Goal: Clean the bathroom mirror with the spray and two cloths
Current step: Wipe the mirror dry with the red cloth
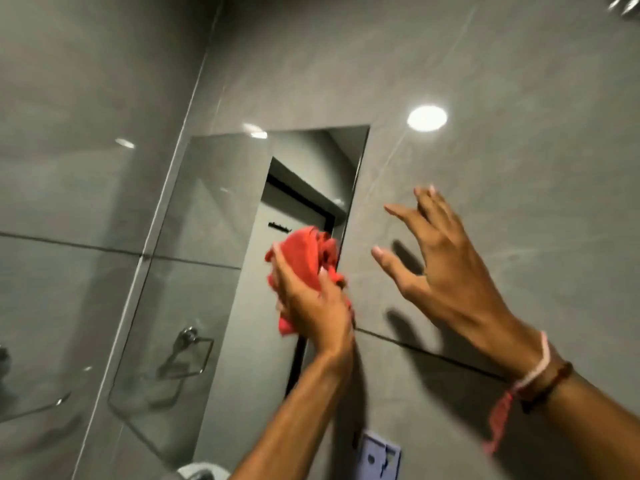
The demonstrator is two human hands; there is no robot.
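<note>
Left hand (pixel 311 303) is gripping bunched red cloth (pixel 304 258) at the tall mirror (pixel 214 216), seemingly touching its right edge. Right hand (pixel 446 268) is hovering over the wall tile (pixel 519 168), fingers (pixel 405 216) spread wide.

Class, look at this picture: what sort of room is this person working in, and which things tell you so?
Most likely a bathroom: grey wall tiles, a frameless mirror fixed to the wall, and a chrome towel ring seen in it.

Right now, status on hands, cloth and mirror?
Left hand gripping red cloth against the mirror. Right hand empty, fingers spread. Spray not visible.
</note>
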